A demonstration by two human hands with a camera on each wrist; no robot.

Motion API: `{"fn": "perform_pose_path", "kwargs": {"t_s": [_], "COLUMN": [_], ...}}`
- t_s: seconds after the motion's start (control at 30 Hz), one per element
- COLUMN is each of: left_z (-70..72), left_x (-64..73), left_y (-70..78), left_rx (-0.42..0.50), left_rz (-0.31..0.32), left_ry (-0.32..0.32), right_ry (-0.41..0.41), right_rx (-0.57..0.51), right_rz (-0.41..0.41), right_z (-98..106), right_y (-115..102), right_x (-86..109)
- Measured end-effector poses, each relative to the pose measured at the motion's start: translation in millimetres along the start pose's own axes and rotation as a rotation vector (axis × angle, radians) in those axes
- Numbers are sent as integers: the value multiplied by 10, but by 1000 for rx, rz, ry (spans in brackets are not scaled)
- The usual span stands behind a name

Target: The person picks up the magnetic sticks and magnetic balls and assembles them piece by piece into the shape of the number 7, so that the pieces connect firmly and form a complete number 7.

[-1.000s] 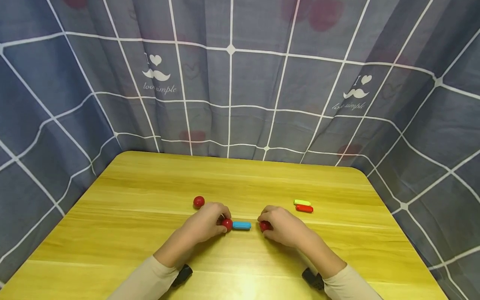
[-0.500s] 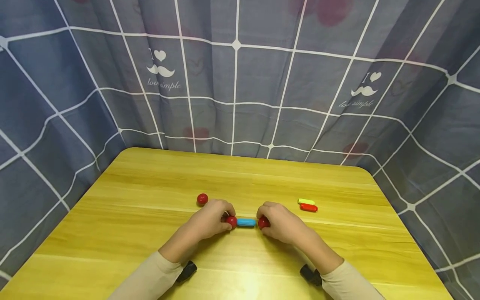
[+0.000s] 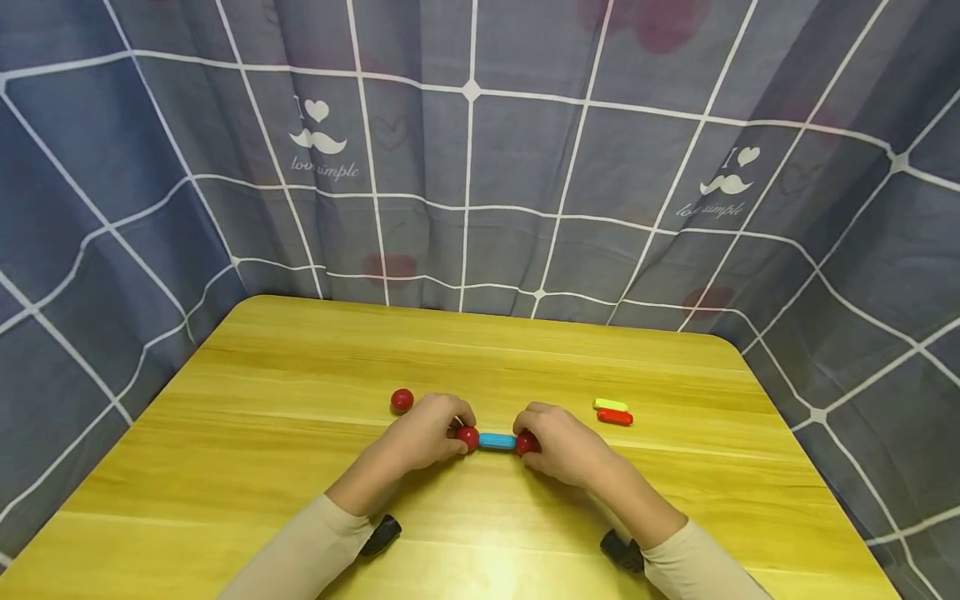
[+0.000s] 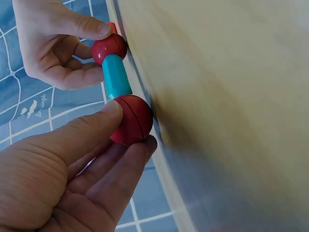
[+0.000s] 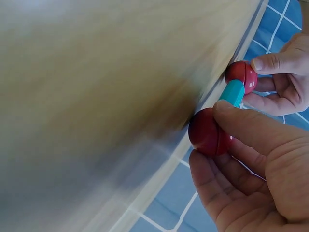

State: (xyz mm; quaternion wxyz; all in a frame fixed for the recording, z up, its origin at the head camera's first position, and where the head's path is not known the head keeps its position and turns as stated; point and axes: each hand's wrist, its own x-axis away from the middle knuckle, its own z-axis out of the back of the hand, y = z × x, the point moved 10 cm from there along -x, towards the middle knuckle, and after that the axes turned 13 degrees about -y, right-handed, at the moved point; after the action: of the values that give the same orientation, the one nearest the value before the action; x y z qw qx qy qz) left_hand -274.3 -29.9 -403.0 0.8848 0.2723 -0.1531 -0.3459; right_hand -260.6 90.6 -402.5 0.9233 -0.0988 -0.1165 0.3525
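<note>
A tabletop (image 3: 315, 350) spans the lower frame. A red ball (image 3: 402, 400) sits centre-left, a yellow stick (image 3: 610, 405) and red stick (image 3: 615, 417) centre-right.

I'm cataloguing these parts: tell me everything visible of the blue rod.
The blue rod is short, faintly ridged lengthwise, and looks plastic. It runs crosswise before the person, its ends meeting a red ball pinched by the left hand and another by the right hand. Contact with the table is unclear.
</note>
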Motion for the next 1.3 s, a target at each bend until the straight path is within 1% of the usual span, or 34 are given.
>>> {"fn": "perform_pose_path", "kwargs": {"t_s": [0.23,0.37,0.43,0.53,0.63,0.77,0.83,0.97,1.1,1.3], "left_z": [-4,-6,-3,0,-1,-2,-6,-8,-8,-14], "left_x": [-13,-19,-21,-26,-39,-63,-72,-80,-91,-111], "left_y": [-3,11,19,30,41,56,62,75,82,84], "left_rx": [5,4,0,-5,-14,-23,-22,-32,-49,-71], "left_rz": [-2,-1,-2,-6,-14,-26,-27,-22,-12,-6], "left_ry": [-2,-4,-2,1,4,8,7,0,-7,-11], "right_ry": [8,27,36,61,87,142,167,185,198,248], "right_rx": [-6,-24,-37,-54,-47,-36,-22,-10,-1,72], "right_rz": [14,21,8,-14,-62,-114,-129,-166,-186,-205], "right_z": [-1,45,75,121,165,237,267,300,324,381], "right_y": [29,52,88,165,282,451,526,685,819,950], "right_x": [20,85,131,202,282,412,479,589,682,807]}}
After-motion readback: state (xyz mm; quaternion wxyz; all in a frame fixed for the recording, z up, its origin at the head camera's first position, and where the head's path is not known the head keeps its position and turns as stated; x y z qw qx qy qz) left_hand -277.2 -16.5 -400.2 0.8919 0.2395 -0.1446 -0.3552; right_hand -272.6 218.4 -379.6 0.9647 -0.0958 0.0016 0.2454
